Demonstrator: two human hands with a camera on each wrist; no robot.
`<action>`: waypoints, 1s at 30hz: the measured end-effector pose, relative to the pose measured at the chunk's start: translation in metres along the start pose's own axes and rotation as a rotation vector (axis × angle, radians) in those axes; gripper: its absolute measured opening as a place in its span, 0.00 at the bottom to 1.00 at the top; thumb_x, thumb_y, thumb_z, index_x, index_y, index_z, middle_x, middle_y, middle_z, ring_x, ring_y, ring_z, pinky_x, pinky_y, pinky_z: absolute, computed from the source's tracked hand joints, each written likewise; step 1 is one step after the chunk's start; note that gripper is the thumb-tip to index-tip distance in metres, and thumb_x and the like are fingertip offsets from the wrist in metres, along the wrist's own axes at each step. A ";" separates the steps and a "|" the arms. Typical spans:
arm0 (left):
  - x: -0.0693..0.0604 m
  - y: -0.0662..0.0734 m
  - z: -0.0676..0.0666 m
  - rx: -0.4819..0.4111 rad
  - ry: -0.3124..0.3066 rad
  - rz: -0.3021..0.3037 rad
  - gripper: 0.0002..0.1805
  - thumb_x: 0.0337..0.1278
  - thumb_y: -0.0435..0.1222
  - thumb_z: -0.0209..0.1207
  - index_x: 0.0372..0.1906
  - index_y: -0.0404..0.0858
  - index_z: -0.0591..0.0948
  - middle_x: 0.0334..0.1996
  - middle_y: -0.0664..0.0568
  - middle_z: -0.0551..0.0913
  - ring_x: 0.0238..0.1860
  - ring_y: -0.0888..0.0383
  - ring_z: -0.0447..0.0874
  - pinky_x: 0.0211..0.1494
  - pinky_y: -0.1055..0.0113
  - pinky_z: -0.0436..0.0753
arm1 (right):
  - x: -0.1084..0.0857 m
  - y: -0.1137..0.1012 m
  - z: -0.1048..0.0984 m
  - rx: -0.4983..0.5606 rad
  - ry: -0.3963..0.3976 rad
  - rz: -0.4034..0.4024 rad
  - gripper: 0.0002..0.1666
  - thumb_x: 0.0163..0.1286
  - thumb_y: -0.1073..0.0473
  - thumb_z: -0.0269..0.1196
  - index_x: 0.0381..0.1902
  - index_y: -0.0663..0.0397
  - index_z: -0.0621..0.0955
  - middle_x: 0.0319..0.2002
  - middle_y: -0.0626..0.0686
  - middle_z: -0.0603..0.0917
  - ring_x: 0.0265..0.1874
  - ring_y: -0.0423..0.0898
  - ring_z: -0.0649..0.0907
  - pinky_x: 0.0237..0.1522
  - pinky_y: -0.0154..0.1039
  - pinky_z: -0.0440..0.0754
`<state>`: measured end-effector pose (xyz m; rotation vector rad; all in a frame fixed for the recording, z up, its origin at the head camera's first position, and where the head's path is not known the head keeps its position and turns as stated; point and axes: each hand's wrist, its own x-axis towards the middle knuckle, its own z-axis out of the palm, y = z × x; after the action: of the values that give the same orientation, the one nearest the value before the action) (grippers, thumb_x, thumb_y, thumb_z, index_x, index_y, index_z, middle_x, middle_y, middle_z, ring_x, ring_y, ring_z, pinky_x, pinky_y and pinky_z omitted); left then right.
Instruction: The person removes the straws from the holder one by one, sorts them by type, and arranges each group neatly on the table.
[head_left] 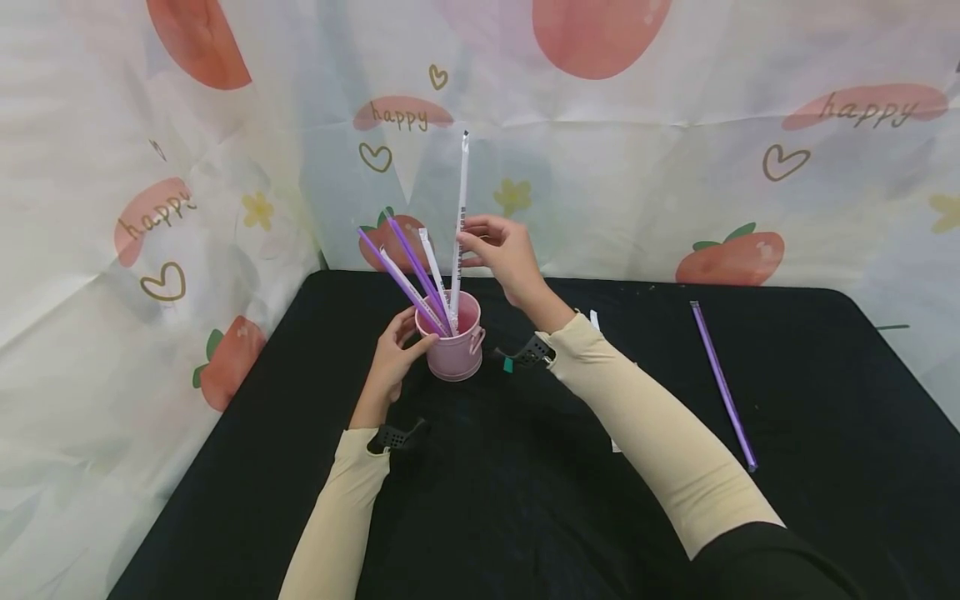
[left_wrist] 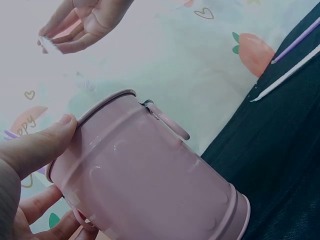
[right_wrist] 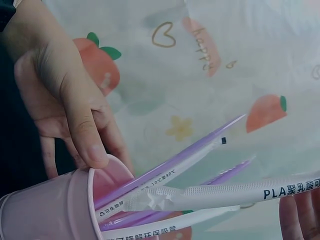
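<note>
Nearest the head camera: black upper sleeve (head_left: 772,567) of your right arm, at four o'clock on a dial centred on the pink bucket (head_left: 453,362); cream forearm sleeve (head_left: 637,400) runs on from it. Bucket stands upright on the tabletop (head_left: 525,500). Your left hand (head_left: 392,354), at eight to nine o'clock, grips it, thumb on the rim, fingers round the side. Your right hand (head_left: 504,258), at one o'clock and above the rim, pinches a paper-wrapped white straw (head_left: 461,187). Key relation: that straw's long axis runs twelve to six, nearly plumb, lower end at the bucket's mouth; how deep it sits, you can't tell. Other straws in the bucket, two purple straws (head_left: 411,257) and two white straws (head_left: 433,258), lean toward ten and eleven. Loose purple straw (head_left: 723,383) lies at three o'clock, axis eleven to five; loose white straw (head_left: 595,321) lies closer in, partly hidden beneath your right forearm. Your right hand is the nearer to both. Materials: bucket looks like glossy painted metal, tapered, with raised ribs, rolled lip, looped handle (left_wrist: 172,122). Wrappers are thin paper, dark-lettered, dimpled at the crimped end; purple straws slim, smooth, shiny. Tabletop wears matte black cloth.
</note>
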<state>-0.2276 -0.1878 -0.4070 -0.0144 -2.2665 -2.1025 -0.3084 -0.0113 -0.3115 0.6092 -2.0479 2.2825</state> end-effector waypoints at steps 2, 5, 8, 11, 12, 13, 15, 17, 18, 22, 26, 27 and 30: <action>0.001 -0.003 0.000 0.000 0.000 -0.001 0.34 0.58 0.31 0.59 0.68 0.33 0.61 0.66 0.36 0.65 0.69 0.44 0.60 0.71 0.49 0.62 | -0.002 -0.002 -0.002 0.001 -0.002 -0.002 0.16 0.64 0.67 0.60 0.48 0.72 0.77 0.32 0.46 0.81 0.31 0.39 0.83 0.39 0.44 0.85; 0.007 -0.012 -0.002 -0.002 0.001 -0.004 0.34 0.57 0.32 0.60 0.69 0.35 0.61 0.66 0.38 0.65 0.69 0.44 0.59 0.71 0.49 0.62 | -0.005 -0.005 -0.005 -0.001 -0.007 -0.010 0.16 0.64 0.68 0.60 0.49 0.73 0.77 0.32 0.45 0.82 0.31 0.39 0.83 0.40 0.46 0.85; 0.014 -0.023 -0.004 -0.003 0.007 -0.009 0.35 0.57 0.34 0.61 0.69 0.39 0.62 0.67 0.41 0.65 0.69 0.46 0.59 0.71 0.49 0.62 | -0.008 -0.008 -0.008 0.012 -0.012 -0.018 0.17 0.64 0.68 0.60 0.49 0.74 0.76 0.32 0.45 0.82 0.31 0.39 0.83 0.38 0.45 0.85; 0.015 -0.027 -0.004 -0.001 0.014 -0.002 0.35 0.57 0.35 0.62 0.68 0.40 0.62 0.66 0.42 0.65 0.69 0.47 0.60 0.71 0.49 0.62 | -0.011 -0.010 -0.013 0.026 -0.019 -0.029 0.17 0.64 0.68 0.61 0.48 0.75 0.76 0.32 0.46 0.82 0.30 0.39 0.83 0.37 0.44 0.86; 0.015 -0.027 -0.004 -0.001 0.017 0.002 0.34 0.57 0.35 0.62 0.68 0.40 0.63 0.66 0.42 0.66 0.69 0.47 0.60 0.71 0.49 0.62 | -0.012 -0.010 -0.014 0.027 -0.021 -0.033 0.17 0.64 0.68 0.61 0.48 0.75 0.76 0.32 0.46 0.82 0.30 0.39 0.83 0.36 0.43 0.86; 0.015 -0.028 -0.004 -0.001 0.021 0.007 0.34 0.57 0.35 0.62 0.68 0.40 0.63 0.66 0.42 0.66 0.68 0.47 0.61 0.71 0.49 0.63 | -0.013 -0.011 -0.016 0.026 -0.023 -0.037 0.17 0.63 0.68 0.61 0.48 0.75 0.76 0.32 0.46 0.82 0.30 0.40 0.83 0.35 0.42 0.86; 0.015 -0.028 -0.003 0.006 0.026 0.014 0.34 0.57 0.35 0.62 0.68 0.40 0.63 0.65 0.42 0.67 0.68 0.47 0.62 0.70 0.49 0.64 | -0.015 -0.011 -0.018 0.025 -0.029 -0.041 0.17 0.63 0.68 0.62 0.47 0.75 0.76 0.31 0.47 0.82 0.29 0.40 0.84 0.34 0.41 0.86; 0.015 -0.028 -0.003 0.010 0.032 0.018 0.33 0.57 0.35 0.62 0.67 0.40 0.64 0.65 0.43 0.67 0.67 0.47 0.62 0.70 0.49 0.64 | -0.017 -0.012 -0.022 0.019 -0.036 -0.042 0.18 0.62 0.67 0.62 0.47 0.76 0.76 0.31 0.47 0.82 0.29 0.39 0.83 0.33 0.39 0.86; 0.014 -0.028 -0.003 0.015 0.032 0.019 0.33 0.57 0.34 0.62 0.67 0.40 0.64 0.65 0.43 0.67 0.67 0.47 0.62 0.70 0.49 0.64 | -0.018 -0.012 -0.023 0.014 -0.040 -0.042 0.18 0.62 0.68 0.62 0.47 0.76 0.76 0.31 0.46 0.82 0.29 0.39 0.83 0.32 0.39 0.86; 0.015 -0.028 -0.003 0.006 0.029 0.016 0.33 0.57 0.34 0.62 0.67 0.40 0.64 0.65 0.43 0.67 0.68 0.47 0.62 0.70 0.49 0.64 | -0.024 -0.012 -0.032 -0.001 -0.056 -0.032 0.19 0.62 0.68 0.62 0.48 0.76 0.76 0.31 0.45 0.82 0.30 0.38 0.83 0.32 0.37 0.86; 0.014 -0.025 -0.004 -0.008 0.016 0.001 0.34 0.57 0.34 0.62 0.68 0.40 0.63 0.66 0.42 0.66 0.68 0.47 0.61 0.71 0.49 0.63 | -0.029 -0.014 -0.042 -0.025 -0.067 -0.019 0.13 0.62 0.66 0.63 0.44 0.67 0.80 0.32 0.47 0.83 0.31 0.38 0.83 0.32 0.37 0.85; 0.013 -0.024 -0.004 -0.010 0.012 -0.002 0.34 0.57 0.34 0.61 0.68 0.40 0.63 0.66 0.42 0.66 0.69 0.47 0.60 0.71 0.49 0.63 | -0.030 -0.014 -0.045 -0.030 -0.067 -0.017 0.11 0.62 0.66 0.63 0.43 0.64 0.81 0.32 0.47 0.83 0.31 0.38 0.83 0.32 0.36 0.85; 0.007 -0.014 -0.003 0.007 0.000 -0.007 0.34 0.58 0.33 0.60 0.69 0.36 0.61 0.67 0.39 0.64 0.69 0.45 0.59 0.71 0.48 0.62 | -0.033 -0.015 -0.052 -0.054 -0.068 -0.008 0.11 0.61 0.65 0.64 0.43 0.63 0.81 0.32 0.46 0.83 0.30 0.38 0.83 0.32 0.35 0.85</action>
<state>-0.2354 -0.1917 -0.4201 -0.0060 -2.2773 -2.0972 -0.2878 0.0490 -0.3104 0.7000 -2.1244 2.2240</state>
